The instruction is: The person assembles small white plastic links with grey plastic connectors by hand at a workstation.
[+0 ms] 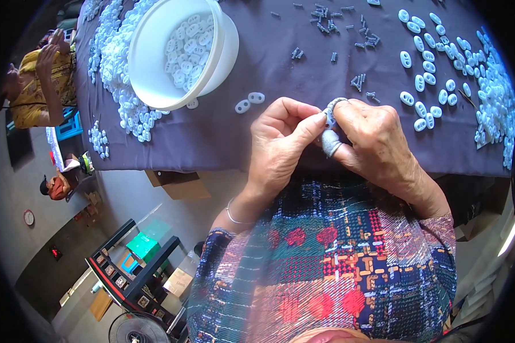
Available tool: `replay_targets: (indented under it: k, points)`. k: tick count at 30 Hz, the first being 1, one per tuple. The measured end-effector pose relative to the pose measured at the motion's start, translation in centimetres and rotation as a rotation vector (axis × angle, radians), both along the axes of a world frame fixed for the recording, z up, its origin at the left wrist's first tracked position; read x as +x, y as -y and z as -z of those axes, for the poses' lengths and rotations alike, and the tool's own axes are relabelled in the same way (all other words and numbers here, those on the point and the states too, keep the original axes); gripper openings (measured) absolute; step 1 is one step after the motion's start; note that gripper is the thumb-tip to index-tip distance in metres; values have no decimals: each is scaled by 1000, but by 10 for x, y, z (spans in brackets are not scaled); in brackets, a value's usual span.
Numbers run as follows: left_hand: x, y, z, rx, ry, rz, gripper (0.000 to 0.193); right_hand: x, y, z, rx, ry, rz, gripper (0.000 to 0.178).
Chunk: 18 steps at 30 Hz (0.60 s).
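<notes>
My left hand [286, 140] and my right hand [372, 134] meet at the table's near edge, fingertips pinched together. Between them they grip a small pale oval plastic piece with holes [329, 121], which looks like a cord lock and is mostly covered by the fingers. Grey cloth finger covers [331, 143] wrap the thumb and a finger of my right hand. Just left of my hands, two loose cord locks [249, 103] lie on the dark cloth. Beyond my right hand, several small metal springs [358, 82] are scattered.
A white bucket [220, 51] with cord locks inside lies tipped at the left. Piles of cord locks [117, 68] surround it, and another heap [498, 120] covers the right side. Dark cloth [269, 63] covers the table. Another person in yellow [43, 86] sits at the far left.
</notes>
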<state>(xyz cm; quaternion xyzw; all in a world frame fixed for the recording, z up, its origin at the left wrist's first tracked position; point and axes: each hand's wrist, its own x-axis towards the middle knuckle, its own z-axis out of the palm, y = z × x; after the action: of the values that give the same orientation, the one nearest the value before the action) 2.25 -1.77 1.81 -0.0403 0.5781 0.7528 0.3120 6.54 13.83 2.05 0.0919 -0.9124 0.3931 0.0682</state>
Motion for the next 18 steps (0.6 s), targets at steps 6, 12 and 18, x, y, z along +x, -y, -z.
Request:
replay_targets:
  k: [6, 12, 18]
  points:
    - [-5, 5, -8, -114, 60, 134, 13, -1, -3, 7, -43, -15, -30, 18]
    - [1, 0, -9, -215, -59, 89, 13, -1, -2, 12, -55, -43, -56, 18]
    - [6, -3, -7, -190, -74, 29, 11, 0, -3, 15, -43, -65, -88, 18]
